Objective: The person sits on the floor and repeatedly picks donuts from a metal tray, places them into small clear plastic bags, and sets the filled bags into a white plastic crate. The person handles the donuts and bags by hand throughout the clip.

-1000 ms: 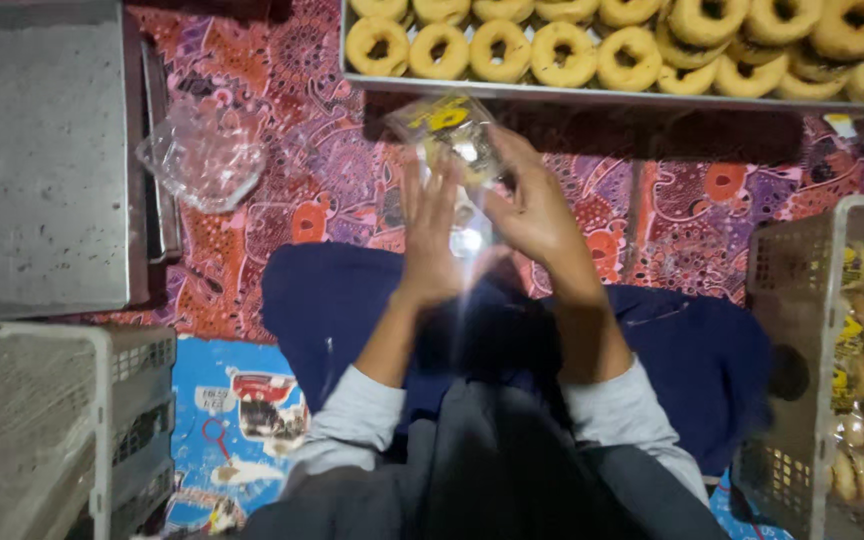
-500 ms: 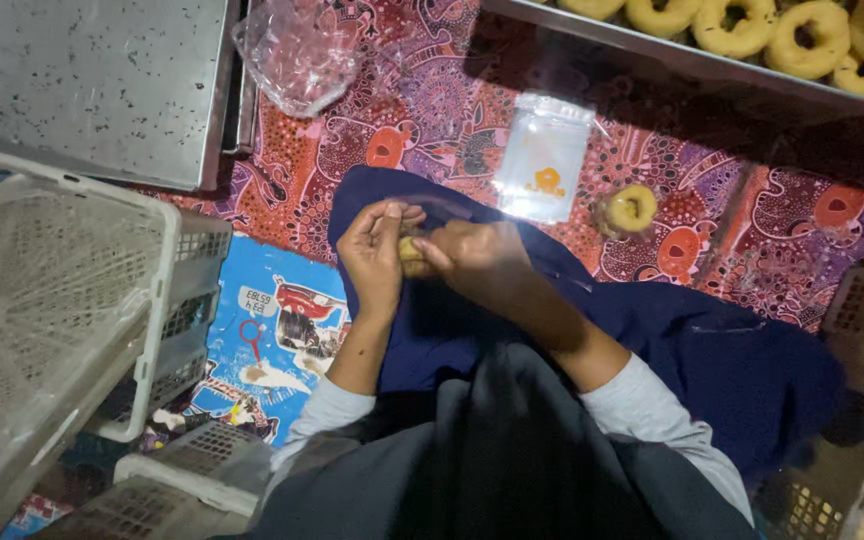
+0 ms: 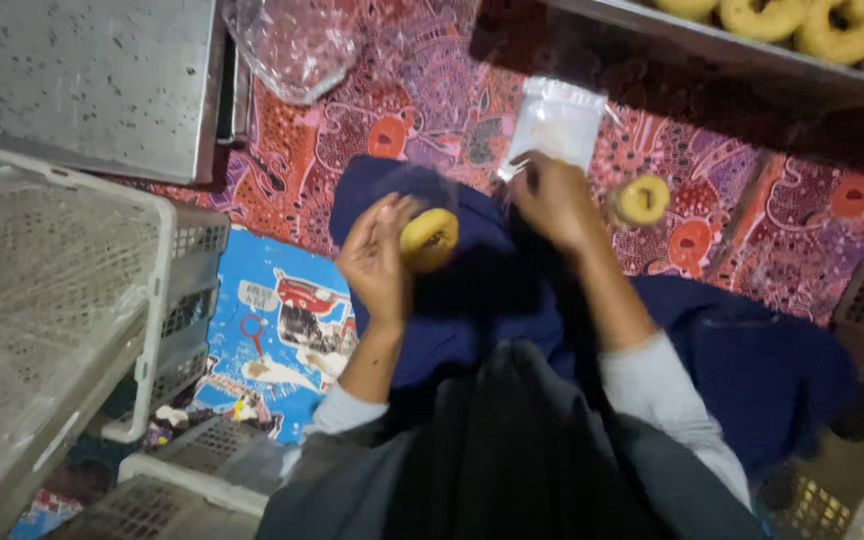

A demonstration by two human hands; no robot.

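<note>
**Ring pastry held over patterned floor cloth, bag being grasped**

A floor spread with a red and purple patterned cloth is seen from above, with a dark blue cloth laid across the lap of the seated person. That blue cloth is taken as the landmark here. Just above its upper left part, a yellow ring pastry is held in the left hand, the fingers curled narrowly around its edge. At the cloth's upper edge, the right hand is closed on the lower corner of a small clear plastic bag, which lies flat on the patterned cloth beyond it. A second ring pastry rests on the patterned cloth just right of that hand.

As far as can be judged, one pastry has been picked up and the bag taken hold of; nothing appears to be inside the bag yet, and the loose pastry is untouched. More pastries are lined on a metal tray far above and right of the blue cloth.

The tray is cut off by the frame's top edge. Whether the bag's mouth is open cannot be made out. White plastic crates left of the cloth are only partly shown, and a crumpled clear wrapper is blurred.
</note>
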